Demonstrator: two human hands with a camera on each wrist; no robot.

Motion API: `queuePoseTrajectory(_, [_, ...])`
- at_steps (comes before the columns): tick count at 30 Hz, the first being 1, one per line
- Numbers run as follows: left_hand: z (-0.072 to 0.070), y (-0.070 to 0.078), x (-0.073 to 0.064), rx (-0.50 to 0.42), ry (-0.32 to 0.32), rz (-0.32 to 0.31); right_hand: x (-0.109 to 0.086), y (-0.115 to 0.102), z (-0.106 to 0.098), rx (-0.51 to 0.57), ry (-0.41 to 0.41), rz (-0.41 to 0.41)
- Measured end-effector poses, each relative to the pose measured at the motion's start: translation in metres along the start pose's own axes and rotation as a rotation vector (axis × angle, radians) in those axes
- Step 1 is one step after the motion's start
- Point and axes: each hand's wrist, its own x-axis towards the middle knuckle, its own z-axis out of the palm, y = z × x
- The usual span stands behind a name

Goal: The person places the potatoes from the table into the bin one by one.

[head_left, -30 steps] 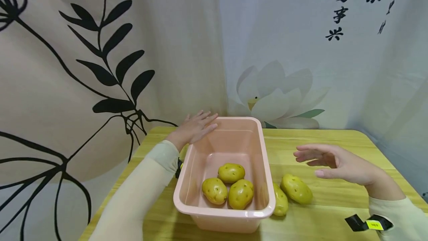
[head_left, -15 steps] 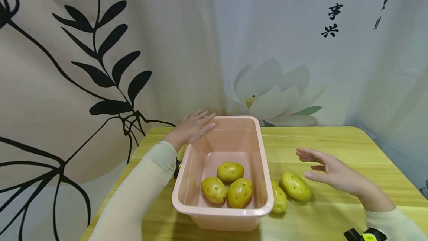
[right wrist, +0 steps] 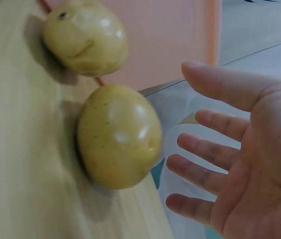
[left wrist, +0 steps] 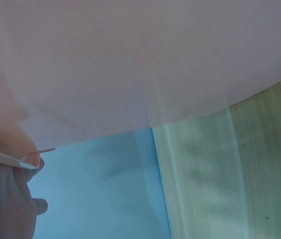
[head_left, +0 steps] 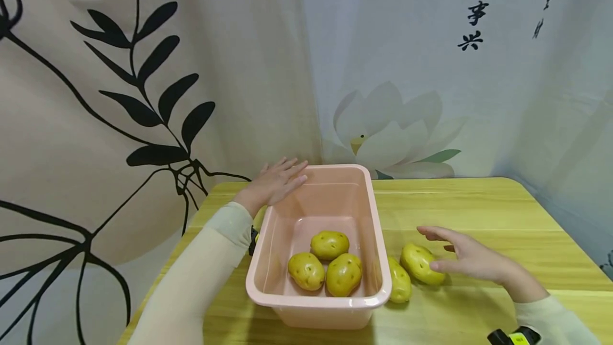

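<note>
A pink plastic tub [head_left: 379, 238] stands on the yellow wooden table [head_left: 479, 206] with three yellow potatoes [head_left: 329, 245] inside. Two more potatoes lie on the table just right of the tub, one against its wall [head_left: 399, 280] and one further right [head_left: 420, 263]. My left hand [head_left: 282, 174] rests flat, fingers straight, on the tub's far left rim. My right hand [head_left: 447, 249] is open beside the right-hand potato, with the thumb near it. In the right wrist view the spread right hand [right wrist: 185, 144] sits close to that potato [right wrist: 118, 137] without gripping it.
Printed curtains hang right behind the table. The table's right and front edges lie close to my right arm. Bare wood stretches right of the tub and behind the loose potatoes. The left wrist view shows only the tub wall [left wrist: 130, 64] and table edge [left wrist: 250, 169].
My right hand has come down and to the left, from above the table to just beside the right-hand potato. The left hand has stayed on the tub's rim.
</note>
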Motion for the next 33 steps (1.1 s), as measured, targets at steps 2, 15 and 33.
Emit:
queuePoseTrajectory(2, [0.0, 0.0, 0.0, 0.0, 0.002, 0.001, 0.001, 0.004, 0.003, -0.036, -0.001, -0.017])
queuePoseTrajectory(15, [-0.001, 0.001, 0.001, 0.006, -0.008, -0.015, 0.005, 0.012, 0.018, -0.142, -0.008, -0.079])
queuePoseTrajectory(33, [-0.002, 0.003, -0.002, -0.007, -0.012, -0.019, 0.017, 0.015, 0.032, -0.136, -0.035, -0.022])
